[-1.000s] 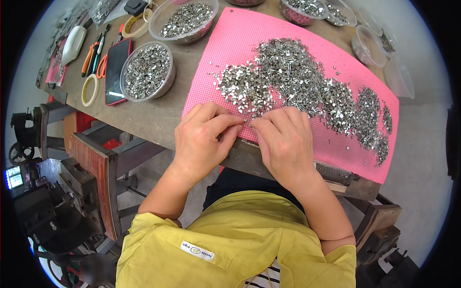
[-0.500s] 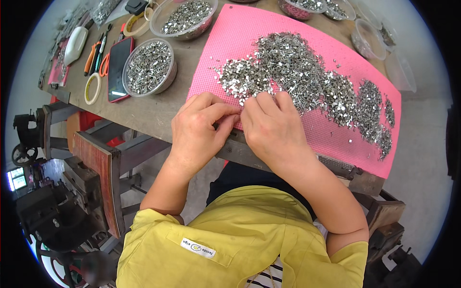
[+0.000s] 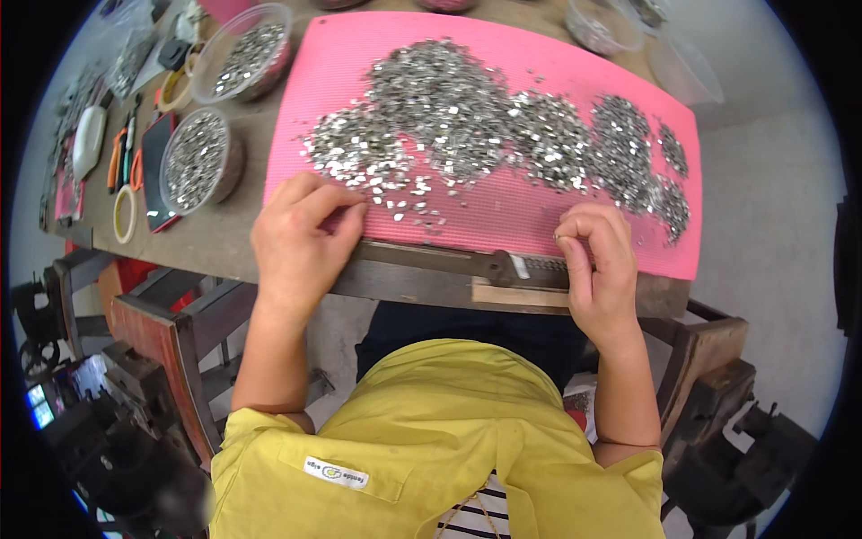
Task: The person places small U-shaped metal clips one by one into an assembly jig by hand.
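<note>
One metal piece (image 3: pixel 558 236), pinched by the right hand (image 3: pixel 603 260), could drop if fingertips slacken; the left hand (image 3: pixel 299 232) is curled, hold unclear.

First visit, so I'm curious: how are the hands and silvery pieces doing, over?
Left hand, right hand: apart, grips unclear. Silvery pieces: heaped on pink mat. Possibly in the way: loose pieces between hands.

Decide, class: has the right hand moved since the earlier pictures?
Yes: the right hand has moved rightward along the near edge of the pink mat, away from the left hand.
</note>
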The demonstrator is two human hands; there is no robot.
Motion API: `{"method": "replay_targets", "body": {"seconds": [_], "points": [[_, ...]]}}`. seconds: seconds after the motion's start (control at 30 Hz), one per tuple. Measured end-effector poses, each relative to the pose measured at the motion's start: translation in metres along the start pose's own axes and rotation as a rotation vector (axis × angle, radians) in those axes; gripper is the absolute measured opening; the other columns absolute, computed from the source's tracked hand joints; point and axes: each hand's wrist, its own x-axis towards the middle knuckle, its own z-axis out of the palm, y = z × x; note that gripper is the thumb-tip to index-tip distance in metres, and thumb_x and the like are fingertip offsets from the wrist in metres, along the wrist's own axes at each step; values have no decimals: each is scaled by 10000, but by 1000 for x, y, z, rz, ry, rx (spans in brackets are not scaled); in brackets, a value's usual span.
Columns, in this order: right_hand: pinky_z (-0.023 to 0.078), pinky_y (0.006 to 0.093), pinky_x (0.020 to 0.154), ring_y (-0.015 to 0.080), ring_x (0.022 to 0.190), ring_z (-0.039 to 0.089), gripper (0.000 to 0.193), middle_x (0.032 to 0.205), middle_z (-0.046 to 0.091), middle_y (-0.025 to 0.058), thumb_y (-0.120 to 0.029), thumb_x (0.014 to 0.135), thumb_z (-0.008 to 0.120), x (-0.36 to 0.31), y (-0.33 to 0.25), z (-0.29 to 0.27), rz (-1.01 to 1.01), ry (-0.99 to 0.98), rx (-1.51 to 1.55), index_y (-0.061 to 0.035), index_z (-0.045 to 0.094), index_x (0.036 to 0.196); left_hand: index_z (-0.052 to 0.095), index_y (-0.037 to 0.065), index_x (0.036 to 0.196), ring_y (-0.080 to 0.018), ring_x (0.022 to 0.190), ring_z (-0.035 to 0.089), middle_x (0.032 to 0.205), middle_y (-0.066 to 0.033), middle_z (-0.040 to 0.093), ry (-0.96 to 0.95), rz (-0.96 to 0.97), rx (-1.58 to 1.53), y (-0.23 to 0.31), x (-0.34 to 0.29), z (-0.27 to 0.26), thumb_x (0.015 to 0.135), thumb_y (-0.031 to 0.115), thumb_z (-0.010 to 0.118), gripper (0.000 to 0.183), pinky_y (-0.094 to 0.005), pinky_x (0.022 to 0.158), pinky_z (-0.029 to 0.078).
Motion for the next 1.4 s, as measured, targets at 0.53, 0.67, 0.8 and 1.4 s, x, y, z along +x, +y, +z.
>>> {"method": "replay_targets", "body": {"seconds": [0.53,0.67,0.8,1.4], "points": [[420,431,881,274,1008,641,184,1010,661,57,-36,786,743,-40,17,1,-135,97,-27,-64,658,946,767,60,868,-218,764,681,849,-57,695,-51,-96,133,20,-2,1,812,96,791,70,-330,715,526],[445,436,857,294,996,650,175,1004,669,70,-20,795,739,-37,15,9,-162,91,-28,-56,653,943,726,39,882,-235,779,670,865,-71,676,-144,-195,114,26,1,-1,824,89,775,91,-342,734,522],[446,406,830,286,950,640,190,988,665,66,-18,781,745,-36,16,17,-165,107,7,-59,651,941,672,14,921,-263,787,660,873,-107,660,-101,-34,-1,30,-1,8,866,57,746,102,-360,734,516],[513,410,760,298,902,691,256,977,707,94,30,703,782,-41,24,19,-227,178,34,-28,699,939,694,102,891,-250,827,633,934,-25,678,-248,381,-291,96,-15,70,749,41,788,181,-375,732,479]]}}
